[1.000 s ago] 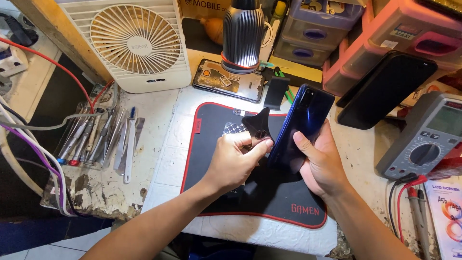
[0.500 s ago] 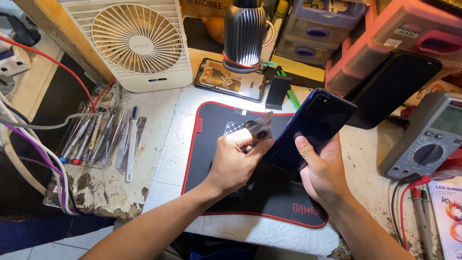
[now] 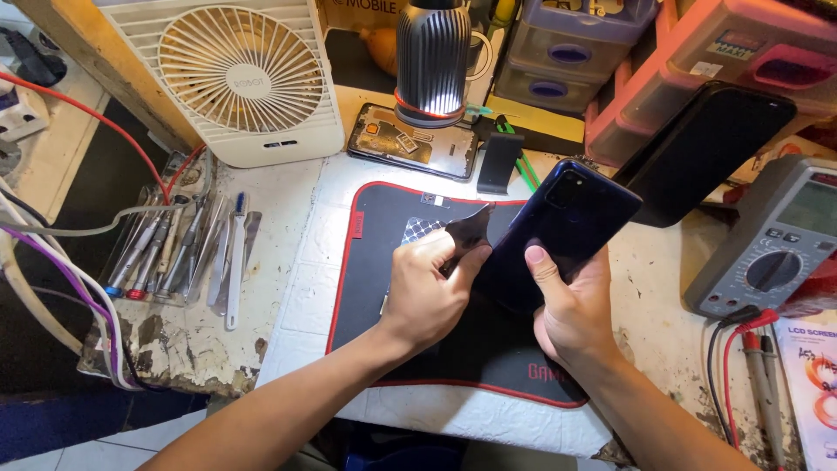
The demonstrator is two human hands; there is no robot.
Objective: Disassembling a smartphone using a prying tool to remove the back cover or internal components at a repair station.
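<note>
My right hand (image 3: 571,305) grips a dark blue smartphone (image 3: 562,222) by its lower end, back cover up and tilted, camera block toward the upper left. My left hand (image 3: 427,288) pinches a thin dark triangular pry pick (image 3: 466,234) and presses its edge against the phone's left side. Both hands hover over a black work mat with a red border (image 3: 366,270) on the white bench.
A white desk fan (image 3: 235,74) stands at the back left, a lit lamp (image 3: 432,61) over an opened phone frame (image 3: 414,141) behind the mat. Hand tools (image 3: 174,253) lie left. A multimeter (image 3: 776,240) with probes, a black phone (image 3: 702,148) and plastic drawers (image 3: 567,44) sit right.
The phone has turned from standing nearly upright to lying tilted toward the right. My left hand with the pick has stayed at the phone's left edge.
</note>
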